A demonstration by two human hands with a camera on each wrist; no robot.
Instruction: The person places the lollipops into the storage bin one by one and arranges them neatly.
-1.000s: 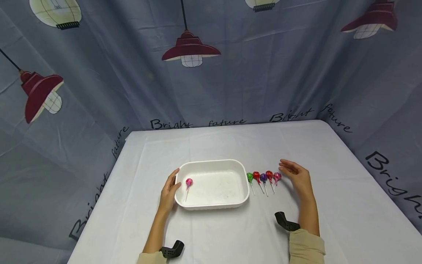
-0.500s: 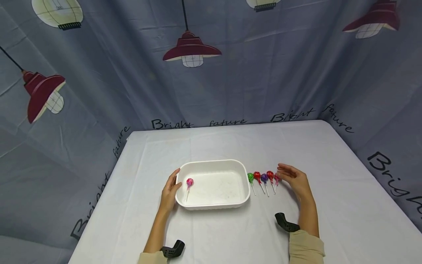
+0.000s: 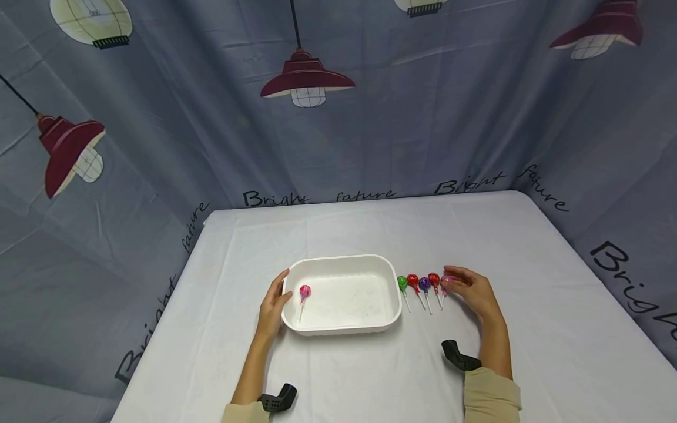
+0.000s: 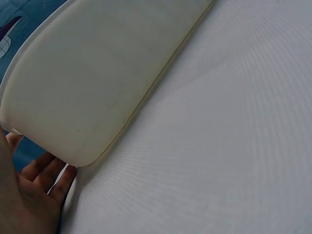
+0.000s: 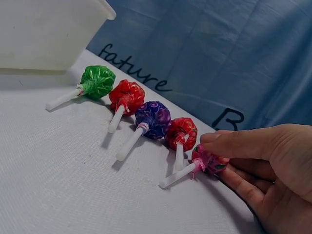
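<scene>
My left hand (image 3: 272, 305) holds the left end of a white plastic tray (image 3: 341, 331), thumb at the rim and fingers along the outer wall. Inside the tray, toward its left, lies one pink lollipop (image 3: 304, 291). My right hand (image 5: 285, 170) pinches another pink lollipop (image 5: 207, 160) by its wrapped head, thumb over it and fingers on the far side. This one ends a row to the right of the tray: a green lollipop (image 5: 97, 81), a red lollipop (image 5: 126, 97), a purple lollipop (image 5: 154, 119) and a second red lollipop (image 5: 182, 132).
A white cloth covers the table (image 3: 359, 382). The green lollipop lies close by the tray's right wall. Behind the table hangs a grey-blue curtain (image 3: 402, 129) printed with lamps and lettering. A black wrist mount (image 3: 460, 356) juts from each forearm.
My right hand has come down and slightly left onto the pink lollipop at the row's right end, and its fingers have closed on it. The left hand and tray stay in place.
</scene>
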